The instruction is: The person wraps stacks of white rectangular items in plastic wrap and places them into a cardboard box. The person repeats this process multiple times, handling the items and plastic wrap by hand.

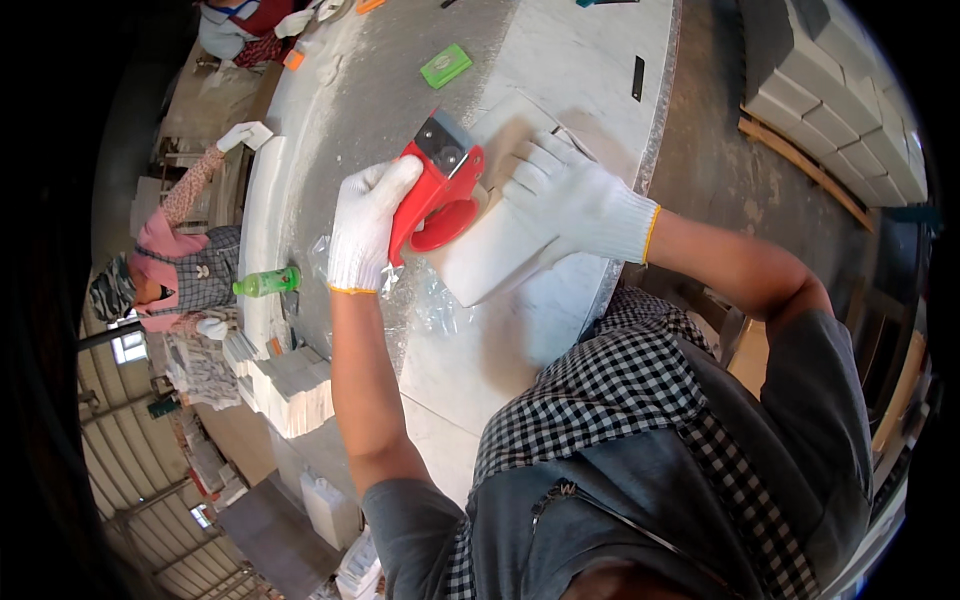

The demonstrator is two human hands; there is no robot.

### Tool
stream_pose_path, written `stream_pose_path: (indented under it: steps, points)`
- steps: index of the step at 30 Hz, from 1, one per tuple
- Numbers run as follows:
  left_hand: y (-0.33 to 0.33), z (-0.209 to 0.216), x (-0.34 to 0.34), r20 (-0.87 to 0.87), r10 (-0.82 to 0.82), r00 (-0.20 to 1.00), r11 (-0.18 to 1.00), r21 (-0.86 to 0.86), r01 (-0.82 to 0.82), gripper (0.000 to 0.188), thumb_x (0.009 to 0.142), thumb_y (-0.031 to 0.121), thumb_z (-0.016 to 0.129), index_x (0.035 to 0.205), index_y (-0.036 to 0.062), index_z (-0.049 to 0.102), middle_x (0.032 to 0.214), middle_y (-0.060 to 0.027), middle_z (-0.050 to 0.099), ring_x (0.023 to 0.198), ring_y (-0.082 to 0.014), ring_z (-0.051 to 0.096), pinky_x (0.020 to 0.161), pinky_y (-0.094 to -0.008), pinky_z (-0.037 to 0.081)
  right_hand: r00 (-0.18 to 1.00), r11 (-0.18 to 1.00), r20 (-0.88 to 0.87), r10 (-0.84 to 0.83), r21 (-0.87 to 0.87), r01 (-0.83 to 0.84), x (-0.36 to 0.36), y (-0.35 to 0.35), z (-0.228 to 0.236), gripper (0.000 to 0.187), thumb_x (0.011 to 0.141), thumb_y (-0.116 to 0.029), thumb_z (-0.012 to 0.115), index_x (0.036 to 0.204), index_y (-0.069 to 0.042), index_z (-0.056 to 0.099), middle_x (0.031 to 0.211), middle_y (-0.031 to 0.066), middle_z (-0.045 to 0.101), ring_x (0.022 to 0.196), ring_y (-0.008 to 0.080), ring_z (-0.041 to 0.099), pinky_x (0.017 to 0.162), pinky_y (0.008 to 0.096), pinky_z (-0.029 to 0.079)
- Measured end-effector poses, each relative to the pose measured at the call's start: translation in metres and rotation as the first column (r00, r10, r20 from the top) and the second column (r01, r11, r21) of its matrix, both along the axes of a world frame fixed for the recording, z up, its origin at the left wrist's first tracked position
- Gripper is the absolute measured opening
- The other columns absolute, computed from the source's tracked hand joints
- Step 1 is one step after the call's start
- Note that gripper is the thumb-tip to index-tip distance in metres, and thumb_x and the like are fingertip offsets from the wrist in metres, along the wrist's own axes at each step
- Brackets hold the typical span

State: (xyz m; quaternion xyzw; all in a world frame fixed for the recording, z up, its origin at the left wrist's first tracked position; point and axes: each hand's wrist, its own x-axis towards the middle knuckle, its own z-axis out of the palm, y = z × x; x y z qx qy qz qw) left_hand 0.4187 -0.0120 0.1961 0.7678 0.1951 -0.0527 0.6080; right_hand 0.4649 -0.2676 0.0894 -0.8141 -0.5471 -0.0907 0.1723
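Observation:
My left hand (365, 220), in a white knit glove with a yellow cuff edge, grips a red tape dispenser (406, 212). Its dark, metal-edged head points away from me and a round red hub shows on its side. Beside it lies a white block-like package (490, 257) on the table. Across the top of this package rests my right hand (575, 200), gloved alike, its fingers stretched toward the dispenser. That hand partly hides the package. Crumpled clear film (440, 305) lies on the tabletop just below the dispenser.
Farther up the table (590, 50) lie a green packet (445, 66) and a black strip (638, 78). A green bottle (268, 282) and stacked white pieces (290, 395) stand left. A co-worker (190, 255) is across the table. White blocks on a pallet (805, 165) stand right.

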Motion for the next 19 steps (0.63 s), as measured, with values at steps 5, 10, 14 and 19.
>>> stream_pose_path:
  steps: [5,10,14,19]
  points:
    - [0.016,-0.015,-0.001,0.041,-0.059,0.997,0.997,-0.053,0.062,0.031,0.096,0.026,0.07,0.087,-0.0034,0.07,0.074,-0.0076,0.07,0.059,-0.0117,0.063,0.052,-0.0265,0.051,0.998,0.998,0.058,-0.039,-0.053,0.042,0.0,0.0,0.004,0.083,0.069,-0.057,0.081,0.131,-0.004,0.062,0.135,0.0131,0.059,0.137,0.0337,0.046,0.12,0.0471,0.033]
    - [0.021,-0.014,-0.003,0.055,-0.101,0.993,0.993,-0.06,0.105,0.029,0.096,0.023,0.067,0.089,-0.0049,0.069,0.076,-0.0099,0.07,0.06,-0.013,0.064,0.053,-0.0262,0.052,0.867,0.95,-0.493,0.072,0.298,0.09,0.022,0.0,0.032,0.07,0.08,-0.053,0.077,0.131,-0.006,0.064,0.121,0.0143,0.067,0.113,0.0285,0.064,0.099,0.0408,0.05]
    - [0.02,-0.012,-0.002,0.041,-0.097,0.994,0.995,-0.022,0.098,0.028,0.095,0.021,0.067,0.092,-0.006,0.07,0.078,-0.0103,0.071,0.061,-0.0128,0.064,0.053,-0.0275,0.053,0.141,0.819,-0.955,0.261,0.296,0.491,0.031,0.008,0.041,0.07,0.09,-0.062,0.068,0.131,-0.005,0.068,0.111,0.0156,0.074,0.089,0.0264,0.072,0.076,0.0361,0.055]
    - [0.034,-0.019,-0.001,0.037,-0.124,0.992,0.992,-0.021,0.125,0.034,0.096,0.026,0.071,0.101,-0.008,0.071,0.083,-0.0115,0.072,0.065,-0.014,0.067,0.057,-0.0279,0.057,-0.052,0.941,-0.988,0.142,0.119,0.318,0.035,0.02,0.051,0.087,0.092,-0.078,0.052,0.143,-0.008,0.06,0.114,0.0155,0.075,0.093,0.0264,0.072,0.076,0.0302,0.054]
